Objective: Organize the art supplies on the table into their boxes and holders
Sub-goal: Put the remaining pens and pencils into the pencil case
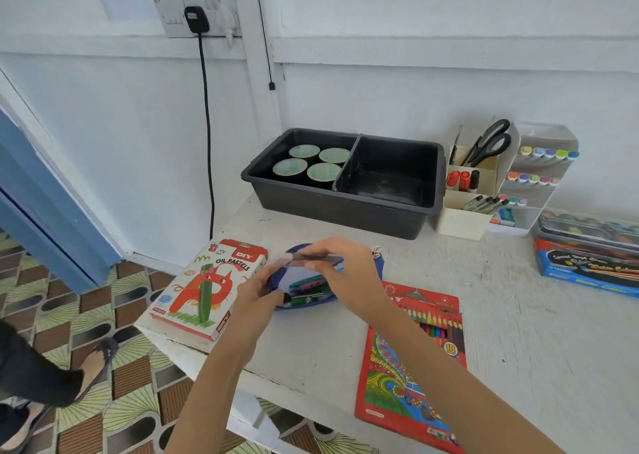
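While the left hand (pixel 257 294) grips the left rim of an open blue pouch (pixel 379 266) on the white desk (pixel 518 315), the right hand (pixel 345 280) hovers over it, fingers (pixel 325 246) pinching a blurred pen-like object (pixel 311 259) (pens lie inside). An oil pastels box (pixel 204 287) lies just left.

The pouch (pixel 294 275) lies between the pastels box (pixel 207 284) at left and pencil box (pixel 383 377) at right, tub (pixel 345 211) behind.

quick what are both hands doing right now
Left hand: grips the left edge of the blue pouch.
Right hand: pinches a blurred pen-like stick above the pouch.
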Demonstrator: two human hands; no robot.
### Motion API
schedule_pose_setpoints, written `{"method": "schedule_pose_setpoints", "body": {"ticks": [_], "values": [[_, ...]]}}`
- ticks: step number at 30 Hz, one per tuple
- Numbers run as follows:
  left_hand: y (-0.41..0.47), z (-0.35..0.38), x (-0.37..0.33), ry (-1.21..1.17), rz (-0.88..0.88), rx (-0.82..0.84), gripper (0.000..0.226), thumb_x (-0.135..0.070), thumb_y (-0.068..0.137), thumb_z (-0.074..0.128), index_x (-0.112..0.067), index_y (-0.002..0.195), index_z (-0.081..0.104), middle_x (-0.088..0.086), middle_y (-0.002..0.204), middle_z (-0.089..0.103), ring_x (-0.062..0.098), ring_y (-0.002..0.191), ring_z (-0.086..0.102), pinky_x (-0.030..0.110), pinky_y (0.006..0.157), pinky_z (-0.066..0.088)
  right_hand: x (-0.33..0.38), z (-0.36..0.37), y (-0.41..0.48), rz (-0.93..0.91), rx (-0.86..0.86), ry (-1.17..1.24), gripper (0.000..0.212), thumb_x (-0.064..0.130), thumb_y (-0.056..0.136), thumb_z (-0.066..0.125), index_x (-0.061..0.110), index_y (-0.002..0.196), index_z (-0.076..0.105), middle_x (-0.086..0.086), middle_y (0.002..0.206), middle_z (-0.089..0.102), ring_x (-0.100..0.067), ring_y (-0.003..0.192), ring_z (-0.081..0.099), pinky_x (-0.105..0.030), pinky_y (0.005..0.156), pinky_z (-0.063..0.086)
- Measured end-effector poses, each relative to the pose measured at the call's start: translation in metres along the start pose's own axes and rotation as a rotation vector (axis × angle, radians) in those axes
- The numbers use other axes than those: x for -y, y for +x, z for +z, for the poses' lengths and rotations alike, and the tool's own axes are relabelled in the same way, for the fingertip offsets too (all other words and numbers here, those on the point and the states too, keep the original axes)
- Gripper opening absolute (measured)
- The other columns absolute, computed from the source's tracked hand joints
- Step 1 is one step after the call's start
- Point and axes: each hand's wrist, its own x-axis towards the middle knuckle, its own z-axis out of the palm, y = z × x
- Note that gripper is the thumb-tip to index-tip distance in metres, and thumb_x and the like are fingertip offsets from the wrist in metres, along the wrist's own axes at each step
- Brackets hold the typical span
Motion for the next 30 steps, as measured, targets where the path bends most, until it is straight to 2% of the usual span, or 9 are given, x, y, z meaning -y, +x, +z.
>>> {"method": "schedule_pose_setpoints", "body": {"ticks": [4, 8, 12, 16, 18, 20, 23, 26, 30], "values": [[-0.001, -0.002, 0.0, 0.025, -0.012, -0.005, 0.055, 0.009, 0.089, 0.049, -0.029, 0.127, 0.054, -0.002, 0.128, 0.05, 0.015, 0.111, 0.051, 0.019, 0.071, 0.052, -0.024, -0.003, -0.014, -0.069, 0.07, -0.234, 0.029, 0.004, 0.084, 0.05, 0.011, 0.101, 0.073, -0.006, 0.103, 0.071, -0.024, 0.097, 0.059, -0.043, 0.087, 0.049], [-0.002, -0.002, -0.001, 0.052, -0.016, -0.032, 0.053, 0.007, 0.091, 0.048, -0.028, 0.13, 0.051, -0.004, 0.13, 0.049, 0.013, 0.11, 0.049, 0.023, 0.079, 0.052, -0.039, -0.022, -0.024, 0.124, -0.312, -0.133, 0.037, 0.001, 0.084, 0.043, 0.009, 0.116, 0.062, -0.004, 0.116, 0.058, -0.019, 0.107, 0.05, -0.035, 0.09, 0.047], [-0.004, 0.005, -0.003, 0.204, 0.064, -0.108, 0.049, 0.002, 0.093, 0.049, -0.026, 0.132, 0.048, -0.008, 0.126, 0.048, 0.01, 0.107, 0.05, 0.018, 0.077, 0.049, -0.068, -0.036, -0.024, 0.472, -0.039, -0.073, 0.039, 0.01, 0.092, 0.057, 0.014, 0.13, 0.051, -0.003, 0.128, 0.055, -0.019, 0.119, 0.048, -0.022, 0.091, 0.038], [-0.002, 0.034, -0.007, 0.593, 0.392, -0.36, 0.038, -0.013, 0.091, 0.055, -0.016, 0.128, 0.053, 0.003, 0.129, 0.055, 0.019, 0.119, 0.049, 0.038, 0.104, 0.038, -0.069, -0.033, -0.024, 0.412, -0.113, -0.039, 0.019, 0.012, 0.088, 0.063, 0.01, 0.107, 0.068, -0.003, 0.111, 0.066, -0.016, 0.102, 0.058, -0.012, 0.083, 0.039], [-0.001, 0.059, -0.015, 0.675, 0.515, -0.357, 0.037, -0.035, 0.09, 0.052, -0.014, 0.12, 0.062, 0.004, 0.126, 0.06, 0.023, 0.124, 0.05, 0.037, 0.106, 0.031, -0.059, -0.031, -0.025, 0.334, -0.189, -0.027, 0.016, 0.008, 0.086, 0.065, 0.009, 0.1, 0.071, -0.002, 0.103, 0.069, -0.012, 0.093, 0.059, -0.005, 0.078, 0.038], [0.001, 0.086, -0.018, 0.775, 0.667, -0.341, 0.05, -0.051, 0.087, 0.045, -0.013, 0.111, 0.067, 0.003, 0.117, 0.067, 0.024, 0.12, 0.055, 0.04, 0.107, 0.031, -0.049, -0.029, -0.026, 0.236, -0.25, -0.029, 0.015, 0.002, 0.083, 0.067, 0.01, 0.095, 0.073, 0.0, 0.095, 0.071, -0.008, 0.086, 0.06, -0.008, 0.078, 0.043], [0.006, 0.109, -0.018, 0.733, 0.705, -0.354, 0.053, -0.056, 0.09, 0.037, -0.016, 0.1, 0.07, 0.001, 0.106, 0.071, 0.024, 0.115, 0.058, 0.032, 0.109, 0.021, -0.039, -0.025, -0.034, 0.187, -0.317, 0.002, 0.016, -0.002, 0.081, 0.066, 0.012, 0.087, 0.072, 0.005, 0.086, 0.07, -0.01, 0.082, 0.064, -0.015, 0.074, 0.05], [0.005, 0.116, -0.011, 0.651, 0.758, -0.437, 0.036, -0.039, 0.091, 0.043, -0.016, 0.088, 0.07, 0.0, 0.091, 0.073, 0.023, 0.103, 0.064, 0.032, 0.102, 0.025, -0.039, -0.022, -0.044, 0.226, -0.331, 0.07, 0.014, 0.003, 0.085, 0.064, 0.013, 0.088, 0.072, 0.006, 0.085, 0.07, -0.011, 0.081, 0.065, -0.03, 0.07, 0.057], [-0.013, 0.126, -0.005, 0.555, 0.68, -0.526, 0.057, -0.049, 0.098, 0.026, -0.013, 0.1, 0.07, 0.006, 0.109, 0.069, 0.019, 0.116, 0.043, 0.037, 0.098, 0.041, -0.029, -0.017, -0.055, 0.232, -0.355, 0.162, 0.019, -0.003, 0.084, 0.063, 0.014, 0.084, 0.07, 0.007, 0.078, 0.068, -0.006, 0.074, 0.064, -0.013, 0.062, 0.05]]}}
